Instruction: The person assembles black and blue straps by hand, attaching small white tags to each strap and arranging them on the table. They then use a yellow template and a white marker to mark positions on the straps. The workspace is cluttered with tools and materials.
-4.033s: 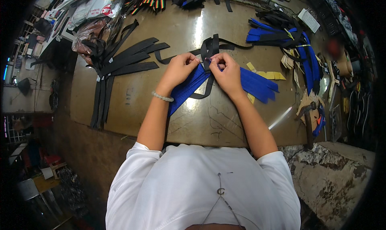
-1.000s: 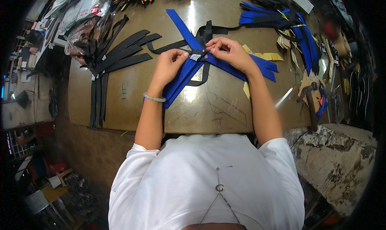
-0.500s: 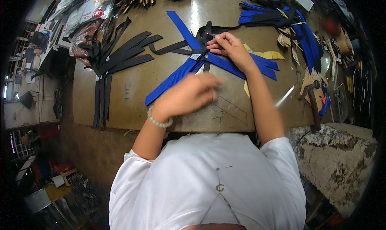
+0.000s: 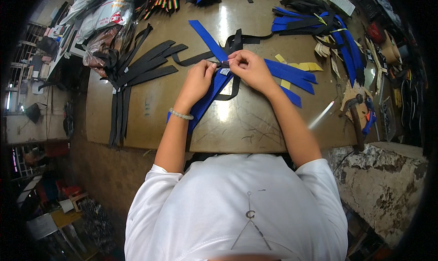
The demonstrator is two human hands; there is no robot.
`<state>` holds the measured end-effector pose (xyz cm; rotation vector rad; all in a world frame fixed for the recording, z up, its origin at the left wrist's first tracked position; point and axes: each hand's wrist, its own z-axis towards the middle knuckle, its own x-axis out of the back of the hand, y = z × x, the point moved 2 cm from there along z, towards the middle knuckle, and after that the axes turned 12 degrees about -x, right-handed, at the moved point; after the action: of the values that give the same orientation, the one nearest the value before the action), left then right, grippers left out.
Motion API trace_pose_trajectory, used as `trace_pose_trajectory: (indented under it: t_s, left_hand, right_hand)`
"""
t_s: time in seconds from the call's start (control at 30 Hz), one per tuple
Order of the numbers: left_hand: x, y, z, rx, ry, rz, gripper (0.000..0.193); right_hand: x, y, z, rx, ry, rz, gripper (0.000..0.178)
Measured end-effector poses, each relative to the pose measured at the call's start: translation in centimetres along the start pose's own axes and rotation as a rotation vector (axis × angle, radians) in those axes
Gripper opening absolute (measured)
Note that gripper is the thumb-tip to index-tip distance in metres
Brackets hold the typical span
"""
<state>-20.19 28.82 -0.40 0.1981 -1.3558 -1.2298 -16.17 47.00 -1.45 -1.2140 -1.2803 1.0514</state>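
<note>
Several blue webbing straps (image 4: 204, 36) and black webbing straps (image 4: 202, 57) lie crossed at the middle of the table. At the crossing, a small white label (image 4: 225, 71) lies on a blue strap. My left hand (image 4: 199, 82), below which a pale beaded bracelet circles the wrist, is closed in a pinch on a black strap at the left side of the crossing. My right hand (image 4: 250, 68) is closed too, thumb and fingertips pressed together over the crossing. Its fingers hide what they hold. Dark strap shows between the two hands. A black loop (image 4: 226, 96) hangs below them.
Black strap bundles (image 4: 148, 62) lie at left; blue and black bundles (image 4: 349, 46) at far right. Yellow pieces (image 4: 310, 66) sit under blue straps. A white pen-like stick (image 4: 321, 115) and a hammer (image 4: 357, 122) lie at right. Plastic bags (image 4: 102, 21) stand back left.
My left hand has moved up and forward to the crossing and closed on a black strap. My right hand has come down and nearer to the label. The blue straps have shifted slightly.
</note>
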Motion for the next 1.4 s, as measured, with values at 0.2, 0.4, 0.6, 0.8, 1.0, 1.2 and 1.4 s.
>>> trace_pose_trajectory:
  t_s: [0.2,0.4,0.6,0.8,1.0,1.2,1.4]
  left_hand:
    - [0.0,0.2,0.0,0.125,-0.115,-0.068,0.027]
    - [0.2,0.2,-0.1,0.155,-0.065,-0.048,0.028]
    - [0.1,0.1,-0.5,0.074,-0.013,-0.147,0.025]
    - [-0.1,0.3,-0.3,0.108,-0.053,-0.081,0.024]
    - [-0.6,-0.6,-0.5,-0.007,-0.025,-0.045,0.024]
    - [0.6,1.1,-0.4,0.216,0.149,-0.238,0.023]
    - [1.3,6.6,-1.6,-0.168,-0.732,-0.411,0.017]
  right_hand:
    - [0.1,0.1,0.0,-0.051,0.015,0.046,0.015]
    - [-0.1,0.2,0.0,0.026,0.008,-0.049,0.013]
    - [-0.6,0.1,-0.2,0.106,0.05,-0.186,0.012]
    - [-0.7,-0.1,-0.3,0.087,0.061,-0.21,0.014]
    - [-1.2,-0.5,-0.7,0.194,0.14,-0.346,0.018]
    - [-0.2,-0.3,0.1,-0.012,0.075,-0.082,0.015]
    - [4.0,-0.2,0.8,-0.16,0.127,0.698,0.021]
